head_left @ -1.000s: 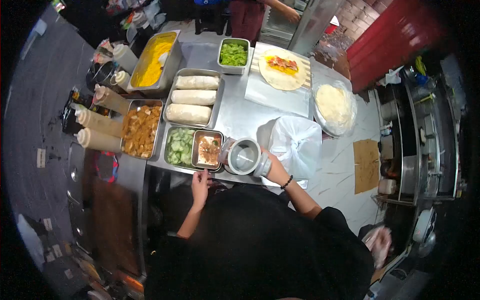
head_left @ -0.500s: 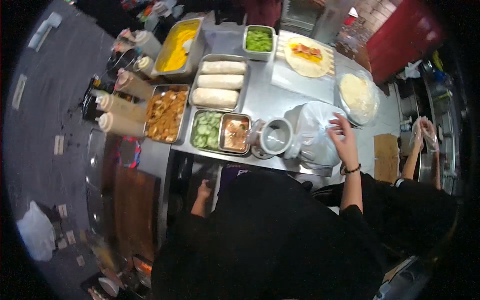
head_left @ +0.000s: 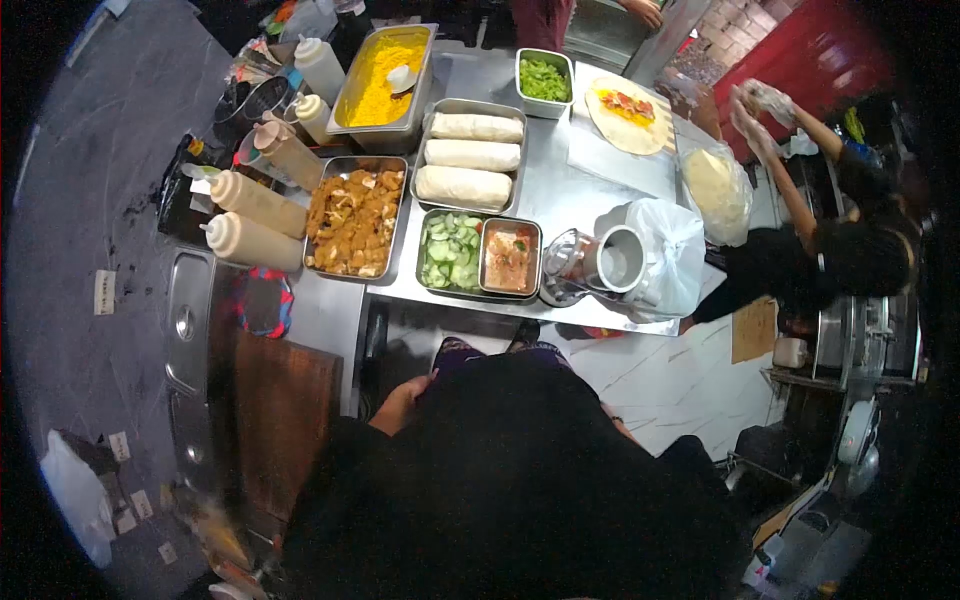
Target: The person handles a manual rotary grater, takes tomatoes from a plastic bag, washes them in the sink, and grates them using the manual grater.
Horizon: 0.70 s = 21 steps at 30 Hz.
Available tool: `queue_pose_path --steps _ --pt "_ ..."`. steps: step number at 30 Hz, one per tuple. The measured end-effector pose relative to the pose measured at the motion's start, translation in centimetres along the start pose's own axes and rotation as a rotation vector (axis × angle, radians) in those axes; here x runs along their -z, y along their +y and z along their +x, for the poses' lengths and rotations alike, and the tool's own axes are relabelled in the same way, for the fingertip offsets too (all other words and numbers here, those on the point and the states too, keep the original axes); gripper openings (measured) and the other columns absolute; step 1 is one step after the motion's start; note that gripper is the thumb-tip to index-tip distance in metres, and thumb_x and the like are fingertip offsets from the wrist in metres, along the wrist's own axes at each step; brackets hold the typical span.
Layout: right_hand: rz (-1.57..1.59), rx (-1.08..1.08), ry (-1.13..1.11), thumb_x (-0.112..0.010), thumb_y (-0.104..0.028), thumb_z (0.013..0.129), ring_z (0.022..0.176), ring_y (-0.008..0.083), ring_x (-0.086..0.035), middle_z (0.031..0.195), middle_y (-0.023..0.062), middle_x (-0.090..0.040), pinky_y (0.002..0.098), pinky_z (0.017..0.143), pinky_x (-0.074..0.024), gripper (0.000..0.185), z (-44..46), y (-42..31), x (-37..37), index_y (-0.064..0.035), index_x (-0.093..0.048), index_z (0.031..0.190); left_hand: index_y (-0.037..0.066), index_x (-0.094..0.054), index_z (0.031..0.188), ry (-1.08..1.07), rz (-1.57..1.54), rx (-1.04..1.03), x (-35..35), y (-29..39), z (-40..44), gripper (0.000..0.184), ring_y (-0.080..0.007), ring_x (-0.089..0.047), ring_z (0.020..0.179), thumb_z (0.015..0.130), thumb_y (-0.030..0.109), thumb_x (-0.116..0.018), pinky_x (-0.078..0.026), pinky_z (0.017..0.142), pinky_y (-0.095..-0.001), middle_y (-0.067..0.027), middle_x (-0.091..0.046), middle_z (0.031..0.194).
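My left hand [head_left: 402,402] is low beside my dark trousers, its fingertips against the clothing, so I cannot tell what they grip, if anything. Of my right hand only a sliver near the wrist [head_left: 619,424] shows at my side; the shirt hides its fingers. Ahead on the steel table, a tray [head_left: 519,200] carries three rolled wraps. Nearer me are sliced cucumbers [head_left: 447,250] and a small square pan of reddish sauce [head_left: 511,256]. A metal pitcher [head_left: 622,258] stands beside a tied white plastic bag [head_left: 668,250]. An unrolled flatbread [head_left: 627,117] with yellow and reddish filling lies farther back.
At left are a pan of browned meat pieces [head_left: 355,222], a yellow-food bin [head_left: 384,85] with a scoop, and several squeeze bottles [head_left: 255,243]. Chopped greens [head_left: 545,80] and bagged flatbreads [head_left: 714,190] sit farther off. A co-worker's gloved hands [head_left: 762,108] are at upper right.
My right hand has left the white plastic bag and dropped to my side. My left hand has come to my trousers. The co-worker's gloved hands moved up toward the red curtain.
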State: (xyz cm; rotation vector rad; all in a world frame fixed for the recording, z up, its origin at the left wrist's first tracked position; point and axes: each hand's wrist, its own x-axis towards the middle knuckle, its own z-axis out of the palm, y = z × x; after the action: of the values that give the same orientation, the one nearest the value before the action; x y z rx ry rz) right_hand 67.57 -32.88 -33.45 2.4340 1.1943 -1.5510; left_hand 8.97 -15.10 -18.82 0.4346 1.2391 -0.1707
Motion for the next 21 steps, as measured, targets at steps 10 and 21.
queue_pose_path --steps 10,21 --pt "0.817 -0.112 -0.108 -0.043 -0.035 0.095 0.098 0.0248 -0.057 0.107 0.0110 -0.063 0.0376 0.090 -0.0427 0.044 -15.6 -21.1 -3.9 -0.0003 -0.054 0.119 0.014 -0.070 0.098 0.147 1.193 0.089 5.8 -3.4 6.2 0.036 -0.0260 -0.065 0.089 0.062 0.016 -0.072 -0.051 0.070 -0.0437 -0.0087 -0.068 0.098" --pt "0.514 -0.219 -0.143 -0.035 -0.055 0.093 0.112 0.0293 -0.052 0.119 0.0214 -0.057 0.0382 0.099 -0.0372 0.068 -18.4 -24.2 -4.0 0.0034 -0.048 0.126 0.009 -0.071 0.090 0.323 1.350 -0.059 3.4 3.9 3.2 0.026 -0.0326 -0.064 0.096 0.066 0.018 -0.067 -0.051 0.080 -0.0454 -0.0151 -0.067 0.101"
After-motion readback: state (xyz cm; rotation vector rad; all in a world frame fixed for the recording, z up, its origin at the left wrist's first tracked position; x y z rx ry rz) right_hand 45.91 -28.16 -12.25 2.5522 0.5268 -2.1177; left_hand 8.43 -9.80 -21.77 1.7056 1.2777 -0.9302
